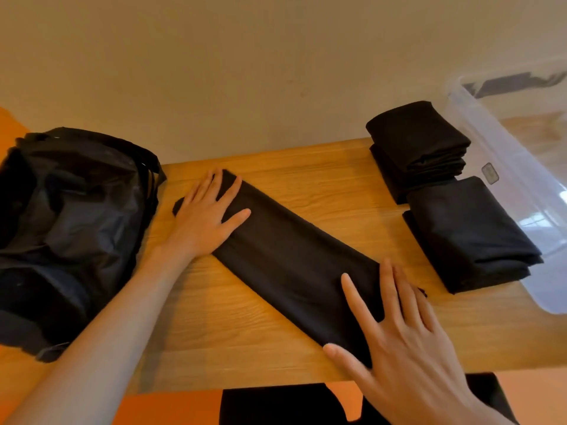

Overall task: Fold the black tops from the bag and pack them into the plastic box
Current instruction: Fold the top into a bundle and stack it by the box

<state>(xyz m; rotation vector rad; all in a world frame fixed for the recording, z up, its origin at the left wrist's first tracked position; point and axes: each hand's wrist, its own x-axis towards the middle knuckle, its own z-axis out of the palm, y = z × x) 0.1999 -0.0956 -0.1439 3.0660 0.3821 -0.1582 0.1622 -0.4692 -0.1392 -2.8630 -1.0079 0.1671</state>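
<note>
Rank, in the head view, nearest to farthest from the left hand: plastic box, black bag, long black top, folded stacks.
1. long black top, under the left hand
2. black bag, just left
3. folded stacks, to the right
4. plastic box, far right

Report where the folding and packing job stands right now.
Done: two piles of folded tops sit on the table beside the plastic box, not in it. In hand: the left hand and right hand press flat on a top folded into a long strip. Left: fold that strip down, check the bulky bag for more, pack everything into the box.
</note>
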